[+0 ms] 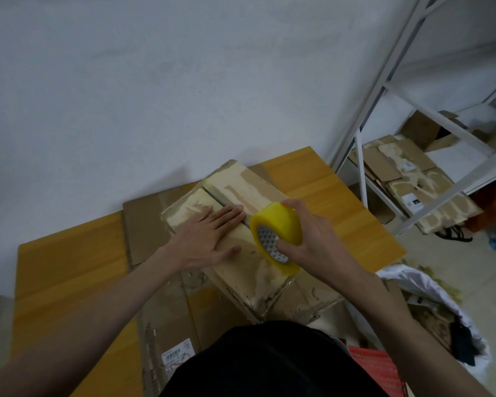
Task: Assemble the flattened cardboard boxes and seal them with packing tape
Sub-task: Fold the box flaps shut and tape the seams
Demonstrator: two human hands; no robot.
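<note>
Assembled cardboard box [241, 239] sits angled on the yellow wooden surface [69, 267], lying on top of flattened cardboard sheets [143, 233] that spread left and toward the near edge; one near sheet carries a white shipping label [177, 357]. Box top shows two closed flaps meeting at a centre seam, surface scuffed with old tape residue. Left hand [209, 239] lies flat on the left flap — fingers straight, palm down, fingertips reaching the seam. Right hand [307, 242] grips the yellow tape roll [275, 236], thumb into the core, fingers curled over the outer rim; roll is held on edge at the seam, just right of the left hand's fingertips. Right of the surface stands a white metal shelf [384, 90] with more flattened cardboard [418, 190] stacked on its lower level. Near right on the floor — a white bag [430, 296] with scraps in it. White wall behind.
</note>
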